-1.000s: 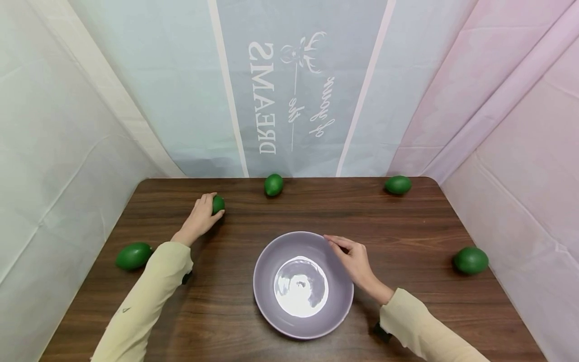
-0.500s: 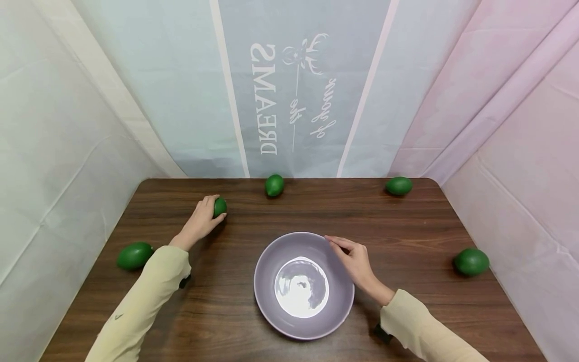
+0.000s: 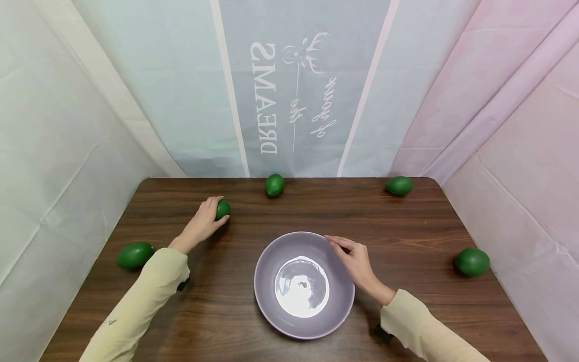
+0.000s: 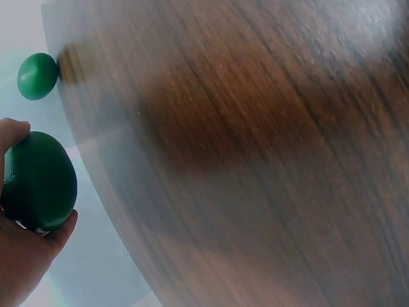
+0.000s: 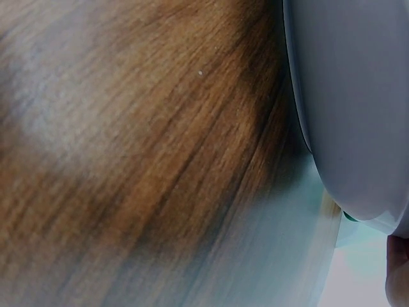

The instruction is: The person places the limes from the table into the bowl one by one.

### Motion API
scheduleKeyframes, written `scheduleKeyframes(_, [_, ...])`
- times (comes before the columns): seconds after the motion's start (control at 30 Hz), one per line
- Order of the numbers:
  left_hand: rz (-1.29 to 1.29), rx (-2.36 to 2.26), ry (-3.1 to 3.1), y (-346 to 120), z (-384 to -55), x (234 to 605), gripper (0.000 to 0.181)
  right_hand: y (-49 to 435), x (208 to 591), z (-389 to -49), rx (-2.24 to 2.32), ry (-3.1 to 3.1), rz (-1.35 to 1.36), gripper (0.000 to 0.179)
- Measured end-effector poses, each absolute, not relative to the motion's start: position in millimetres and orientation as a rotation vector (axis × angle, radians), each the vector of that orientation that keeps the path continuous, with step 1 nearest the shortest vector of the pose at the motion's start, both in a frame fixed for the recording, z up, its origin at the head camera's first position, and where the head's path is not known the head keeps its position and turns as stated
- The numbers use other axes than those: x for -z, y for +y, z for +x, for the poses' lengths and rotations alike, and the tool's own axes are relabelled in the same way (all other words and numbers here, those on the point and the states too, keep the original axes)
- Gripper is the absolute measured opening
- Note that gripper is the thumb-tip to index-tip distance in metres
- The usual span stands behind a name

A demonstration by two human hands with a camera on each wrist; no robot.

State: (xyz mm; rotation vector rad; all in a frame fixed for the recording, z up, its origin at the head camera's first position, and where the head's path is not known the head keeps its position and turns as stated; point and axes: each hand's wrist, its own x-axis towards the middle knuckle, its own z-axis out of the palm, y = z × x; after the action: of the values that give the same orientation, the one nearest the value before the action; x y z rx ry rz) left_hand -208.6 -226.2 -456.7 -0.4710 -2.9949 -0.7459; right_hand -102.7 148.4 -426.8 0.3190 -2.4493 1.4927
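Note:
My left hand grips a green lime at the back left of the table, fingers on its far side and thumb on its near side. In the left wrist view, finger and thumb curve round the lime. At the middle front stands a wide purple bowl with nothing in it but bright reflections. My right hand pinches the bowl's back right rim between thumb and fingers. From the right wrist, the bowl's outer wall shows, with one fingertip at its rim.
More limes lie around the brown wooden table: a left lime, a back middle lime, a back right lime and a right lime. Fabric walls close in the back and both sides.
My left hand has shifted a little to the right and nearer with the lime in its grip. The right hand and bowl hold still.

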Motion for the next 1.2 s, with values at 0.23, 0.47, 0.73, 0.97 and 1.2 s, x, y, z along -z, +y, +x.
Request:
scheduleKeyframes(0.23, [-0.517,0.746,-2.982,-221.6,-205.6,452.8,0.061,148.9,427.7,-102.4,-1.486,-2.450,0.320,0.017])
scheduleKeyframes(0.47, [-0.549,0.734,-2.958,-219.3,-204.6,455.4,0.061,148.2,427.2,-101.6,-1.497,-2.452,0.321,0.017])
scheduleKeyframes(0.73, [-0.602,0.750,-2.936,-211.3,-199.3,449.5,0.061,148.6,426.7,-101.1,-1.485,-2.457,0.320,0.017])
scheduleKeyframes(0.97, [-0.642,0.754,-2.902,-206.5,-196.3,446.7,0.060,148.0,426.1,-101.0,-1.490,-2.466,0.297,0.017])
scheduleKeyframes(1.2, [-0.665,0.752,-2.880,-203.1,-194.3,444.4,0.059,148.0,426.3,-101.0,-1.488,-2.470,0.293,0.017])
